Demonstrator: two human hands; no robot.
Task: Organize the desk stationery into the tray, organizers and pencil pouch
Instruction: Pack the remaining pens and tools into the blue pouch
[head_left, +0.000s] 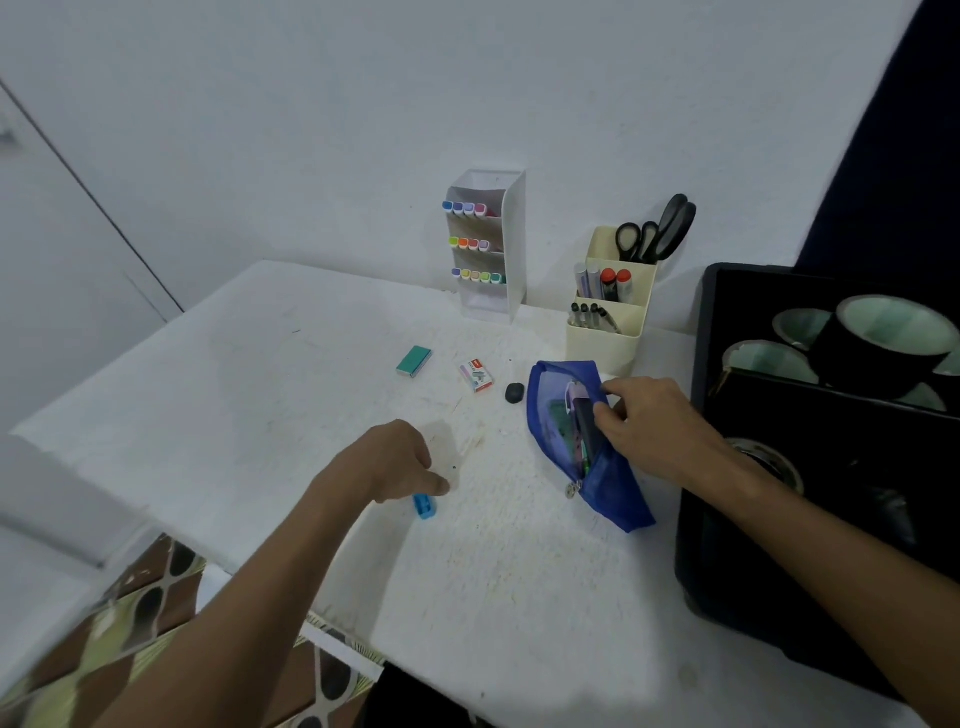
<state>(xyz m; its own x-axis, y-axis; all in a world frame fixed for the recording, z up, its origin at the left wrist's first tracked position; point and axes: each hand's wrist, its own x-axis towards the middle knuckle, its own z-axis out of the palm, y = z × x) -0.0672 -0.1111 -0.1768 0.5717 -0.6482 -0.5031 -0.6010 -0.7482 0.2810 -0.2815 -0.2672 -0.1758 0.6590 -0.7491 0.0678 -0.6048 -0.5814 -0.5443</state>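
Observation:
A blue mesh pencil pouch (613, 499) lies unzipped on the white desk, with pens and a dark item showing inside. My right hand (660, 421) pinches the upper edge of its opening. My left hand (400, 462) curls over a small blue sharpener-like piece (425, 506), fingertips touching its top end. Loose on the desk lie a teal eraser box (414, 361), a small white staple box (476, 375) and a dark round eraser (515, 393).
A white tiered organizer (485, 244) with pastel highlighters stands by the wall. Beside it a cream organizer (608, 332) holds scissors, markers and pens. A black tray (831, 519) with tape rolls fills the right side. The desk's front edge drops to patterned floor at left.

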